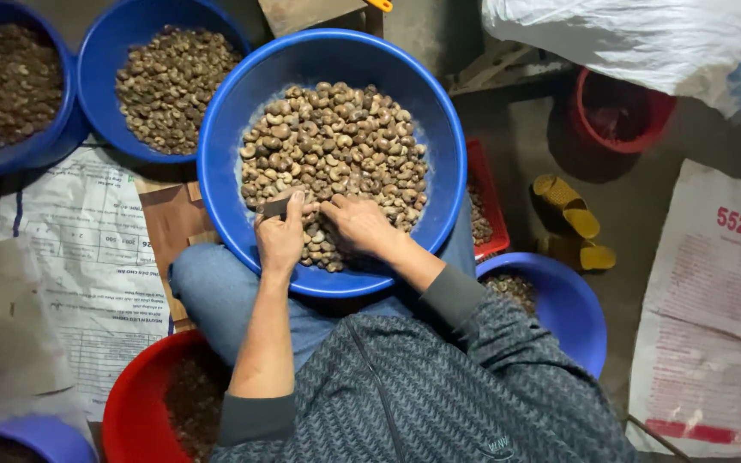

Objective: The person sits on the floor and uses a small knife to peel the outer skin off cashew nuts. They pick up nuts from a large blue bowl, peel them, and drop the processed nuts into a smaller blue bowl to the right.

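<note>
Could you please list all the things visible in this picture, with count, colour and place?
big basin: 1, blue, on the lap, full of brown nuts
other blue basins: 4, two top left, one bottom left, one lower right
red basins: 2, bottom left and top right
red crate: 1, right of the big basin
yellow sandals: 2, floor, right
printed sacks: several, white, left and right
small dark tool: 1, in the left hand
left hand: over the nuts
right hand: fingers on the nuts

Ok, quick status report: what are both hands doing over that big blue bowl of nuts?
Left hand grips small dark blade. Right hand pinches a nut beside it. Both over big blue bowl of nuts on the lap. Nothing in the way.
</note>
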